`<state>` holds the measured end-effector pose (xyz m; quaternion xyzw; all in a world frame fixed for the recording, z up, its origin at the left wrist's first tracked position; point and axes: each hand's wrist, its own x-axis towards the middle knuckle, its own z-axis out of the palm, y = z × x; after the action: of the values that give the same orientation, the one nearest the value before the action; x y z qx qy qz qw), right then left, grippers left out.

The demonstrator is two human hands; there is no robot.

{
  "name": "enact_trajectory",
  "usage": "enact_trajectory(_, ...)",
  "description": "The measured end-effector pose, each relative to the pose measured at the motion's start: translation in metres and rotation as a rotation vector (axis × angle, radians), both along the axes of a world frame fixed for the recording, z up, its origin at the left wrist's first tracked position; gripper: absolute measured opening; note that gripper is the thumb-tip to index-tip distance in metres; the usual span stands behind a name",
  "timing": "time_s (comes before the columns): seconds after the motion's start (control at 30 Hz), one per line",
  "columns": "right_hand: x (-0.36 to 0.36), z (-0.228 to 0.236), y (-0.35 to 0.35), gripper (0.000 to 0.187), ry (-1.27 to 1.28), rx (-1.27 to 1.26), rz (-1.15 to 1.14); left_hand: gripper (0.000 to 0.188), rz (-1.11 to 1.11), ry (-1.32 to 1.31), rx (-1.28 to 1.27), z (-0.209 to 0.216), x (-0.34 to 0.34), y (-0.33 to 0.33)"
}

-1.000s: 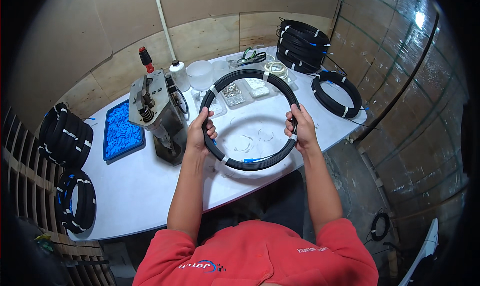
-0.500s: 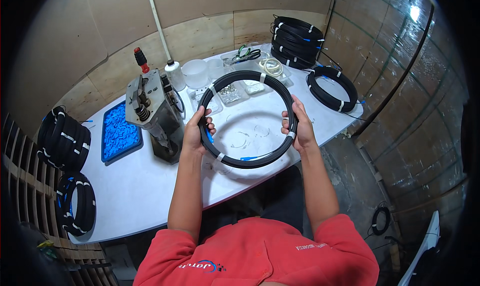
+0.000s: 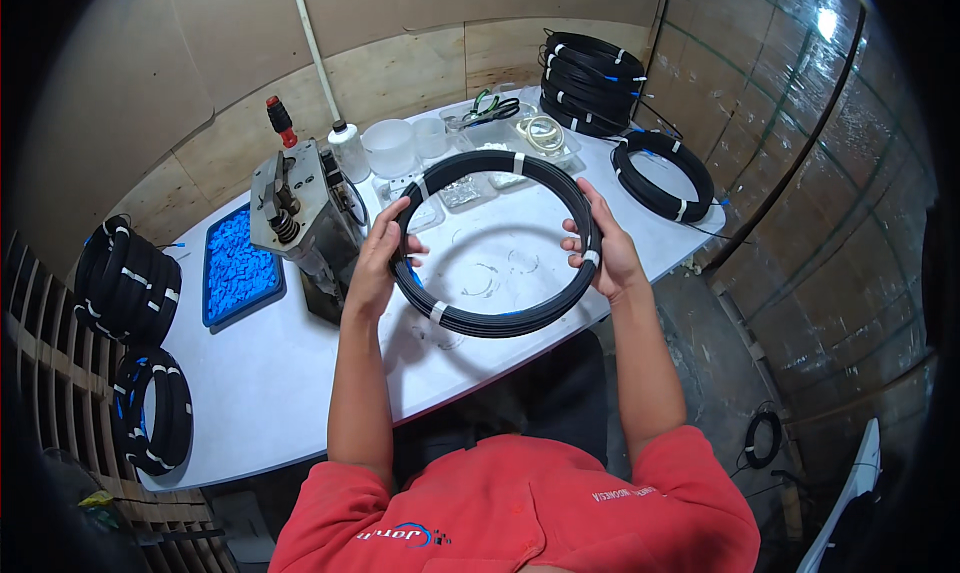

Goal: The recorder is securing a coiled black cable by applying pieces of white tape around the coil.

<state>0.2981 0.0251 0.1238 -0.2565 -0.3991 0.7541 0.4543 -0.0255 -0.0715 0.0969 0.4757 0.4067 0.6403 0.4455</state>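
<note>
Above the white table I hold a black cable coil [image 3: 500,323] tilted between both hands. White tape bands bind it at several places, and a bit of blue shows at its inner left side. My left hand [image 3: 374,263] grips the left side, its fingers reaching through to the inside of the ring. On the opposite side my right hand [image 3: 613,250] is closed round the coil, its fingertips showing inside the ring. Behind the coil's far edge lie clear trays of small parts [image 3: 462,192].
A metal hand press [image 3: 318,213] stands left of the coil, beside a blue tray [image 3: 211,308] of small blue pieces. More black coils [image 3: 128,283] sit at far left, with a coil stack [image 3: 592,83] at back right. A white bottle [image 3: 347,151] and scissors [image 3: 495,113] are behind.
The coil has tilted flatter, its far edge lower. My left hand has shifted slightly left and its fingers have loosened. The blue connector near the coil's front has slipped mostly out of sight.
</note>
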Motion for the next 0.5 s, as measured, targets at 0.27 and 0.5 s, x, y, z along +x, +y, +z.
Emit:
enact_trajectory(0.27,0.024,-0.003,0.008,0.075,0.029,0.202,0.15,0.076,-0.071,-0.231,-0.357,0.019,-0.011,-0.009)
enact_trajectory(0.5,0.029,-0.014,0.03,0.047,-0.803,0.555,-0.033,0.055,-0.035,-0.037,-0.209,0.013,-0.004,-0.013)
